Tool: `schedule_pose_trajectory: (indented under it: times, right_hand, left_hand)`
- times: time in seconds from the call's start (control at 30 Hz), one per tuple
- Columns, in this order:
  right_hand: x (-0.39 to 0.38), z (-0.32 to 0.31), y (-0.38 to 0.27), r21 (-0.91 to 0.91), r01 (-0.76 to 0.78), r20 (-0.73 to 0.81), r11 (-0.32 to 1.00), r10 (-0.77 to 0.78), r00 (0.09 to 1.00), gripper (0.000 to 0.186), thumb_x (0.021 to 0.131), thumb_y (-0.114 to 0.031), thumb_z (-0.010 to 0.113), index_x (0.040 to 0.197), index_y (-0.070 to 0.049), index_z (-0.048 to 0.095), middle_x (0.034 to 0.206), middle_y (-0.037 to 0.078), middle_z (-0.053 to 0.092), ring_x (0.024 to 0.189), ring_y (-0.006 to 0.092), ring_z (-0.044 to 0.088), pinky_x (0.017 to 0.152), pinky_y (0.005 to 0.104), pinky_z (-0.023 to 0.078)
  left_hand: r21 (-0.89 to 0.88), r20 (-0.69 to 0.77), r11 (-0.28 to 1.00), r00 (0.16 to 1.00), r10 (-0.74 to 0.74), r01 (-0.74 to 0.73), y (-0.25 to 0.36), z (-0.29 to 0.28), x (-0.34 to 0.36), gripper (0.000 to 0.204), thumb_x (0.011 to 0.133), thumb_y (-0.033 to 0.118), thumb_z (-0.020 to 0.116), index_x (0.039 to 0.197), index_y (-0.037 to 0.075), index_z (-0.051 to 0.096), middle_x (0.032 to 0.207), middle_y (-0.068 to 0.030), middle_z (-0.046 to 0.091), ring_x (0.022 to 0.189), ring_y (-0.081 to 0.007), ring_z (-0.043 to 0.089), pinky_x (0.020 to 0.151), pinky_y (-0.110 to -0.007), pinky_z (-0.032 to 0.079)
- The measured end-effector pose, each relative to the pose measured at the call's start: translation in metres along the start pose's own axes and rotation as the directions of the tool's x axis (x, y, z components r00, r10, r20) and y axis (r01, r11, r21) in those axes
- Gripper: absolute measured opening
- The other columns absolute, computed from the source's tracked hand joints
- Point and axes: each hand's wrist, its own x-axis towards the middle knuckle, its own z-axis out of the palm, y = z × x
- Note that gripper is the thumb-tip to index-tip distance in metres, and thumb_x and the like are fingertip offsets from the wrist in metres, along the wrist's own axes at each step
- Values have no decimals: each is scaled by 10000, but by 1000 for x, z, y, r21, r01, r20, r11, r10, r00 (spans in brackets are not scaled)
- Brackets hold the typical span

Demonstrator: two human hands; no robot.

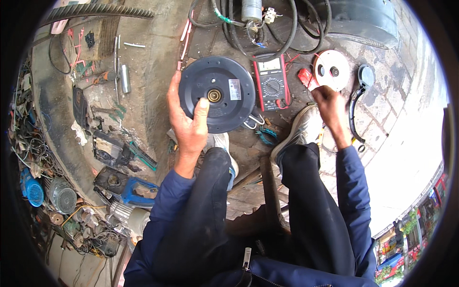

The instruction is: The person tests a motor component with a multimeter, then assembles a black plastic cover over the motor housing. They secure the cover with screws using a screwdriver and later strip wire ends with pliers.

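Note:
My left hand [190, 119] grips a round black motor-like disc [203, 81] by its left rim. The thumb lies on its face near the brass-coloured centre, and the other fingers go behind the left edge. A white label sits right of that centre. My right hand [329, 103] is closed, fingers pinched together, beside a red and white piece [306, 78]. What it pinches, if anything, is too small to make out. Between the hands lies a multimeter [271, 83] with a red case and a dial. Beyond my right hand is a white round disc [333, 67] with dark round parts.
Coiled black cable [287, 43] and a grey cylinder [251, 10] lie at the far side. Blue-handled pliers [266, 135] are near my feet. A black curved band [353, 112] lies at right. Tools, old motors [63, 196] and scrap crowd the left.

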Motion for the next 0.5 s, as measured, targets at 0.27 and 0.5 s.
schedule_pose_trajectory:
  times: [0.27, 0.5]
  right_hand:
    - [-1, 64, 56, -137, 260, -163, 956, -281, 946, 196, 966, -136, 762, 1142, -57, 726, 1104, 178, 737, 972, 423, 744, 830, 500, 599]
    - [17, 76, 77, -261, 454, -122, 852, -496, 860, 225, 918, -75, 747, 1117, -58, 643, 1048, 179, 659, 960, 432, 693, 821, 535, 575]
  left_hand:
    - [2, 22, 1000, 1000, -14, 14, 0, -2, 1, 767, 1019, 70, 724, 1684, -24, 355, 1684, -203, 438, 1532, -316, 468, 1287, -439, 360]
    - [-65, 10, 997, 999, -43, 44, -4, -3, -1, 751, 1006, 87, 724, 1669, -22, 387, 1652, -199, 467, 1522, -321, 472, 1275, -441, 374]
